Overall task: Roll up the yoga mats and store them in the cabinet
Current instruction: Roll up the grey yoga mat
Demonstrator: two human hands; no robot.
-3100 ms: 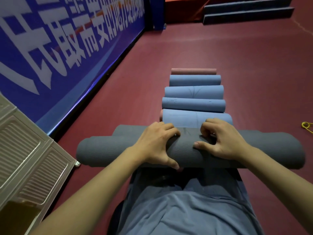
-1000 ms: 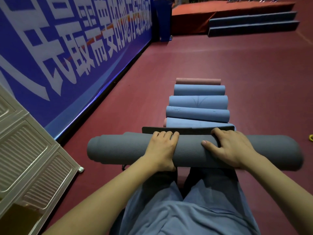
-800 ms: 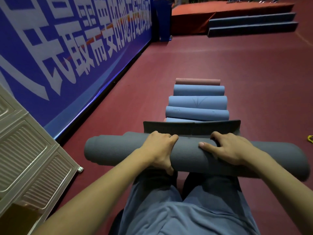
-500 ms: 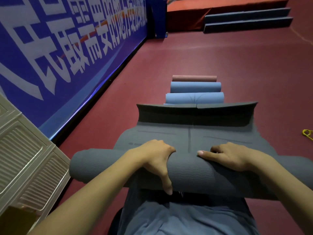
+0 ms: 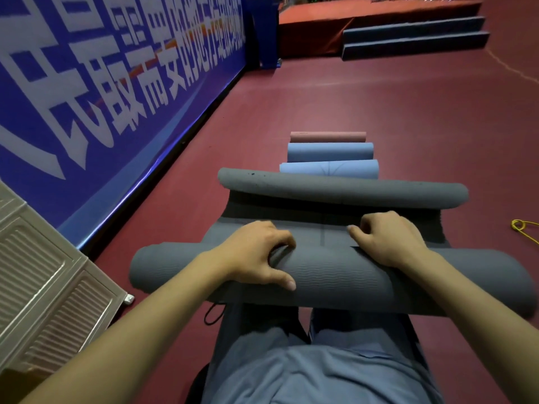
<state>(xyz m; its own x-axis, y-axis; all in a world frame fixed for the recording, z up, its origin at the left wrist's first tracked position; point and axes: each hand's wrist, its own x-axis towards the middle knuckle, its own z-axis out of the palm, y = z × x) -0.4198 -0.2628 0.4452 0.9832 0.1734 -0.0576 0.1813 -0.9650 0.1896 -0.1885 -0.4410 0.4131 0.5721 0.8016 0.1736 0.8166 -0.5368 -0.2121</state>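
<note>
A dark red sports floor (image 5: 379, 106) runs along a blue banner wall with large white characters (image 5: 87, 68), with a red stage and blue steps (image 5: 414, 36) at the far end. Across the person's lap lies the thick grey textured yoga mat roll (image 5: 335, 278), its loose end stretching forward. Half a second ago that free end stood up as a flat flap with a dark underside; now it has curled over into a second, thinner grey roll (image 5: 344, 191) lying ahead of the hands, hiding more of the row behind it. The left hand (image 5: 256, 253) grips the near roll, fingers (image 5: 284, 246) curled over its top and thumb pressed on the near face. The right hand (image 5: 385, 239) has its fingers (image 5: 369, 225) curled, pinching the mat's layer at the top of the roll. Beyond, a row of rolled mats lies on the floor: a light blue rolled mat (image 5: 329, 167), another blue rolled mat (image 5: 329, 151) and a pink rolled mat (image 5: 328, 137) farthest. At the left edge stands a beige ribbed cabinet panel (image 5: 49, 290); its inside is not visible. A yellow cord (image 5: 522, 225) lies on the floor at right, and a thin black loop (image 5: 213, 313) hangs under the roll.
</note>
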